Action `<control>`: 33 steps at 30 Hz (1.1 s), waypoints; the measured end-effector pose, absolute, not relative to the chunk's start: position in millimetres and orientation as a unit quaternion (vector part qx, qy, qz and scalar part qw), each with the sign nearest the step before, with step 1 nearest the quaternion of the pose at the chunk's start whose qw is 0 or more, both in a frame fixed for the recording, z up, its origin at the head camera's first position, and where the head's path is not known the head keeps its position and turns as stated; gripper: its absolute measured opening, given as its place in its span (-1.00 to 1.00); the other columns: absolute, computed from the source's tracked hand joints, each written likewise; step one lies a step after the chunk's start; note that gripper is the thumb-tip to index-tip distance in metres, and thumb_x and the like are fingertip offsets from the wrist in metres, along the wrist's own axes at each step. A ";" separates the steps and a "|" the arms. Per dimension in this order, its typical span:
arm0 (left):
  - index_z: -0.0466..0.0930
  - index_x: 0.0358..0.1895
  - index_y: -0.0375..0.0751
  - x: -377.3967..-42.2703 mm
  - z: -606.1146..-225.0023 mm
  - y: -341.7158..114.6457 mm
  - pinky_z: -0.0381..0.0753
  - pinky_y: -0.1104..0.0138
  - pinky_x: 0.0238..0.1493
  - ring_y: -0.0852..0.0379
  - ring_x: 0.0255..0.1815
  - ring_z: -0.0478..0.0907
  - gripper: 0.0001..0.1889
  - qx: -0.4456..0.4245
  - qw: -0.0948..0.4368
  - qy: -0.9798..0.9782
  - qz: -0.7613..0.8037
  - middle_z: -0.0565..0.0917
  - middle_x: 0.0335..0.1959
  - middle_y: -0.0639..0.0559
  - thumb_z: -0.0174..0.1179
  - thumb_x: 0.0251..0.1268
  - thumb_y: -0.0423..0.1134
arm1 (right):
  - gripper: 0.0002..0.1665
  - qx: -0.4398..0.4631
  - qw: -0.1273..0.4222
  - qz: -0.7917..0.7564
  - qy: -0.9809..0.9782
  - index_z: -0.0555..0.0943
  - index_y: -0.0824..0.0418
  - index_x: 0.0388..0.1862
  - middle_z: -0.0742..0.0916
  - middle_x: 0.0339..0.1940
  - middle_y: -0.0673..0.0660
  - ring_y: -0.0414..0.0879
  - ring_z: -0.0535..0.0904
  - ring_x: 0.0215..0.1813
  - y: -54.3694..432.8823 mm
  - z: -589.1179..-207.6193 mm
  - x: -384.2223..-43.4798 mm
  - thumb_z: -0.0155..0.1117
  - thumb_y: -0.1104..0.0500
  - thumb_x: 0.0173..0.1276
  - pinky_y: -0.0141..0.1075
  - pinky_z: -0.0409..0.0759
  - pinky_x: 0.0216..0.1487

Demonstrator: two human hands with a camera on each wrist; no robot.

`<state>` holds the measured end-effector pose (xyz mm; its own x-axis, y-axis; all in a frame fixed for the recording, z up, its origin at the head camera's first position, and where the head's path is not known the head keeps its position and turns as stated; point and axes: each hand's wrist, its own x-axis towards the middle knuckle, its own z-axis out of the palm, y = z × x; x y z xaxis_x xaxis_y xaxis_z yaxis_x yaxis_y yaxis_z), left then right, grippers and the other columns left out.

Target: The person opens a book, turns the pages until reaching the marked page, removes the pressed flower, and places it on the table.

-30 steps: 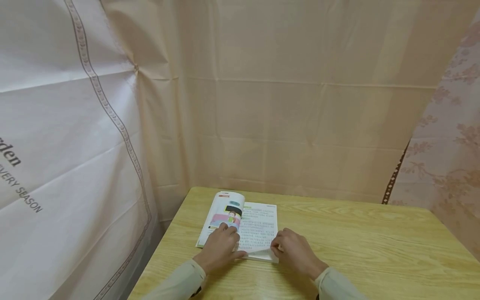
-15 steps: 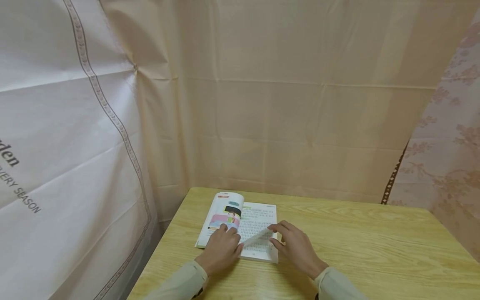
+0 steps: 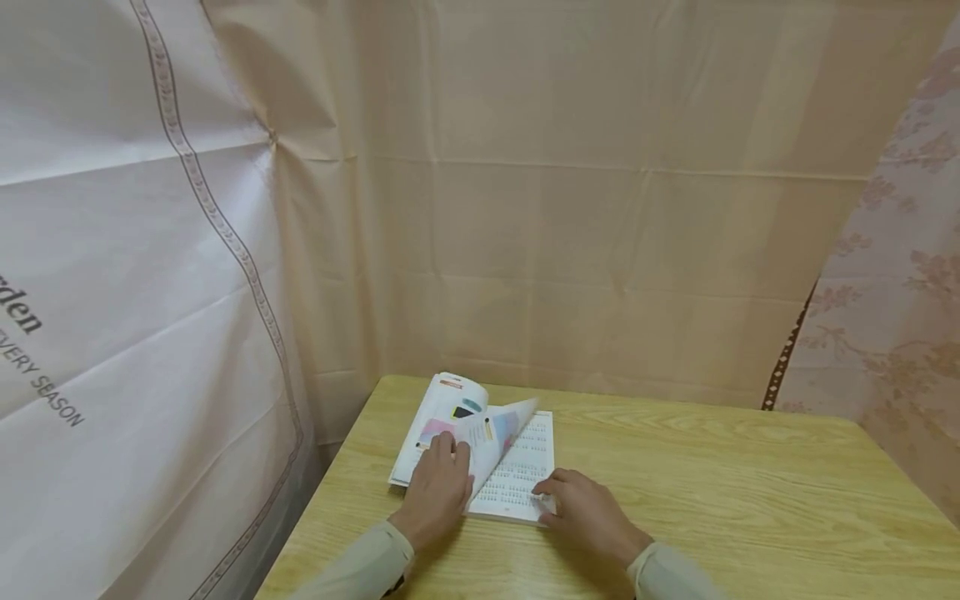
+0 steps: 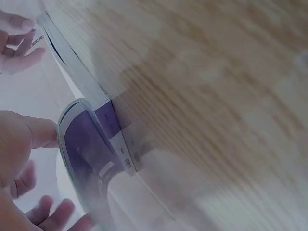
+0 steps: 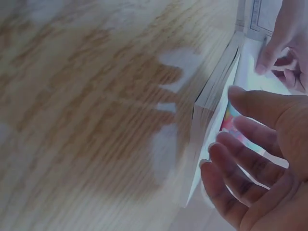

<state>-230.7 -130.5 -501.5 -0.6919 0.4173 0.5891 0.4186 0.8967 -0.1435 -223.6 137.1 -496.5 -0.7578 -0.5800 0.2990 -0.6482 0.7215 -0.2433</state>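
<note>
An open paperback book (image 3: 517,479) lies on the table, with a picture on its left page (image 3: 420,433) and rows of print on the right. One leaf (image 3: 491,442) stands lifted and curved mid-turn near the spine. My left hand (image 3: 438,483) rests on the left page, its thumb beside the lifted leaf's lower end. In the left wrist view that thumb (image 4: 41,131) touches the bent page edges by the purple spine. My right hand (image 3: 588,508) is at the book's lower right corner. In the right wrist view its thumb (image 5: 255,103) meets the page edge, fingers loosely bent over the pages.
The wood-grain table (image 3: 712,492) stretches to the right of the book. Beige cloth (image 3: 600,208) hangs behind it, white printed cloth (image 3: 150,333) on the left and floral cloth (image 3: 892,333) at the right.
The leaf my right hand lifted from the lower right corner has swung up and left toward the spine. My right hand let go of it and dropped back to the corner.
</note>
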 end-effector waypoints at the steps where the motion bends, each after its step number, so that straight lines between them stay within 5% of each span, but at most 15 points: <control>1: 0.48 -0.16 -0.28 -231.4 -501.0 -130.7 0.45 0.21 -0.32 -0.04 -0.27 0.37 -0.65 -0.231 0.324 -0.917 -0.005 0.39 -0.26 -0.12 0.45 0.12 -0.23 | -0.64 0.333 0.096 0.167 -0.923 0.77 0.11 -0.05 0.71 -0.14 -0.05 -0.24 0.57 -0.20 137.2 -497.7 -223.5 0.60 0.08 0.17 -0.27 0.64 -0.25; 6: 0.70 -0.06 -0.05 -233.4 -500.3 -130.9 0.47 0.11 -0.08 -0.14 -0.06 0.39 -0.72 -0.274 0.319 -0.907 -0.005 0.46 -0.07 -0.21 0.29 0.17 -0.40 | -0.63 0.344 0.085 0.164 -0.921 0.78 0.11 -0.08 0.70 -0.12 -0.05 -0.28 0.49 -0.23 138.2 -500.9 -223.7 0.63 0.06 0.14 -0.32 0.58 -0.28; 10: 0.74 -0.06 0.03 -232.6 -502.5 -131.4 0.46 -0.02 0.08 -0.20 0.06 0.41 -0.75 -0.286 0.301 -0.910 0.015 0.50 0.04 -0.25 0.31 0.21 -0.28 | -0.68 0.352 0.087 0.154 -0.919 0.80 0.10 -0.13 0.70 -0.12 -0.04 -0.25 0.52 -0.21 137.7 -501.2 -224.3 0.63 0.04 0.15 -0.32 0.60 -0.26; 16: 0.67 -0.03 0.01 -230.1 -505.8 -134.8 0.36 -0.17 0.14 -0.17 0.00 0.45 -0.60 -0.257 0.300 -0.917 0.054 0.53 -0.05 -0.18 0.46 0.11 0.07 | -0.78 0.350 0.085 0.148 -0.921 0.81 0.04 -0.20 0.70 -0.14 -0.07 -0.18 0.58 -0.15 138.3 -501.0 -225.1 0.60 0.03 0.19 -0.26 0.64 -0.20; 26: 0.63 -0.01 -0.03 -227.8 -504.8 -138.3 0.19 -0.34 0.25 -0.19 0.08 0.43 -0.62 -0.233 0.302 -0.922 0.061 0.58 -0.15 -0.11 0.40 0.15 0.01 | -0.81 0.352 0.072 0.161 -0.919 0.82 0.04 -0.27 0.72 -0.22 -0.11 -0.25 0.52 -0.22 140.1 -495.7 -227.8 0.60 0.03 0.17 -0.29 0.60 -0.24; 33: 0.64 -0.02 -0.05 -227.5 -505.3 -140.3 0.40 -0.10 0.15 -0.21 0.09 0.46 -0.68 -0.245 0.296 -0.921 0.059 0.59 -0.11 -0.18 0.34 0.21 -0.05 | -0.87 0.354 0.077 0.164 -0.918 0.81 0.00 -0.34 0.71 -0.25 -0.17 -0.25 0.54 -0.21 141.4 -496.9 -230.4 0.61 0.06 0.16 -0.27 0.62 -0.22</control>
